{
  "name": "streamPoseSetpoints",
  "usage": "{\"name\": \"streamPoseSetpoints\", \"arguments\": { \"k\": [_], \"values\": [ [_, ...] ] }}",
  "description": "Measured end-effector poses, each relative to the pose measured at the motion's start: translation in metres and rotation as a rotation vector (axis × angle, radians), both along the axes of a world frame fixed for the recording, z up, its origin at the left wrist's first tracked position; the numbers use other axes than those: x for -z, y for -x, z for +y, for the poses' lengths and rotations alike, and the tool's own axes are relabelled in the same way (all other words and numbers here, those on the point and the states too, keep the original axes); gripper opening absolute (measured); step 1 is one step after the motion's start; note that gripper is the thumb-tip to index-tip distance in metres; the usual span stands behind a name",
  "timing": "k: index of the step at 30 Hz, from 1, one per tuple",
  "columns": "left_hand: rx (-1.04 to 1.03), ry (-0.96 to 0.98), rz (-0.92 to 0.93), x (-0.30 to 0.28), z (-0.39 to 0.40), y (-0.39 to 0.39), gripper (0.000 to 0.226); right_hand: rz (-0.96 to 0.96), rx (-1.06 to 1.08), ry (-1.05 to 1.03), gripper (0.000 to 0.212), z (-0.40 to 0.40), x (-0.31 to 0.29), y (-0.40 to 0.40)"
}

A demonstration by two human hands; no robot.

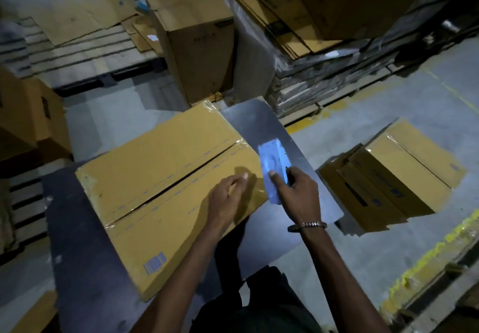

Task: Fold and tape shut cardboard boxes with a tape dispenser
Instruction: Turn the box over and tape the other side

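A brown cardboard box (155,177) lies on a grey metal table (259,122), its two top flaps folded shut with a seam running diagonally and shiny tape at the corners. My left hand (229,198) rests flat on the near flap by the box's right edge, fingers fairly straight. My right hand (295,192), with a bracelet at the wrist, grips a light blue tape dispenser (273,166) right at the box's right edge, thumb lying on its side.
A taped box (404,174) lies on the concrete floor at the right. Another upright box (197,39) stands behind the table. Stacked flat cardboard (298,21) sits at the back right, pallets (77,55) at the left, and a yellow floor line (427,255) runs near my right.
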State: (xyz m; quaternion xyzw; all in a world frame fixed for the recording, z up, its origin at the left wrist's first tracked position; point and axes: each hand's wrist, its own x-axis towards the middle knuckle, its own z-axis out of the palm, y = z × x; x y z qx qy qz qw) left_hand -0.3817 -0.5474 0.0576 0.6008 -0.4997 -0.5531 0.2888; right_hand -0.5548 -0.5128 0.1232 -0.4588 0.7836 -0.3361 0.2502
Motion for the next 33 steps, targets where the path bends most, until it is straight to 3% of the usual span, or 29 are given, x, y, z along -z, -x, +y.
{"name": "streamPoseSetpoints", "arguments": {
  "k": [2,3,6,13,16,19,21,24,26,28,33],
  "values": [
    [-0.196,-0.236,0.469,-0.026,-0.014,-0.012,0.064,-0.210,-0.178,0.018,0.056,-0.021,-0.015,-0.022],
    [-0.280,-0.279,0.573,-0.037,-0.020,-0.022,0.066,-0.329,-0.267,-0.013,0.054,-0.031,-0.018,-0.032],
    [-0.441,-0.256,0.590,-0.057,-0.030,-0.064,0.065,-0.541,-0.504,-0.169,0.051,-0.055,-0.021,-0.064],
    [-0.573,-0.295,0.554,-0.063,-0.007,-0.159,0.033,-0.605,-0.922,-0.368,0.033,-0.086,-0.014,-0.121],
    [-0.614,-0.310,0.546,-0.056,0.010,-0.187,0.041,-0.659,-1.005,-0.425,0.049,-0.090,-0.007,-0.141],
    [-0.707,-0.272,0.508,-0.050,0.017,-0.214,0.039,-0.690,-1.046,-0.471,0.065,-0.089,-0.007,-0.161],
    [-0.707,-0.266,0.482,-0.052,0.016,-0.235,0.036,-0.695,-1.050,-0.496,0.054,-0.089,-0.005,-0.175],
    [-0.553,-0.346,0.480,-0.054,0.012,-0.267,0.055,-0.711,-1.008,-0.507,0.049,-0.089,-0.005,-0.197],
    [-0.435,-0.373,0.492,-0.049,0.008,-0.286,0.047,-0.714,-0.952,-0.520,0.043,-0.087,-0.005,-0.212],
    [-0.391,-0.351,0.532,-0.037,0.003,-0.305,0.034,-0.754,-0.885,-0.538,0.021,-0.084,0.000,-0.224],
    [-0.306,-0.364,0.472,-0.008,-0.018,-0.345,0.026,-0.783,-0.764,-0.535,0.058,-0.073,0.013,-0.263]
  ]
}}
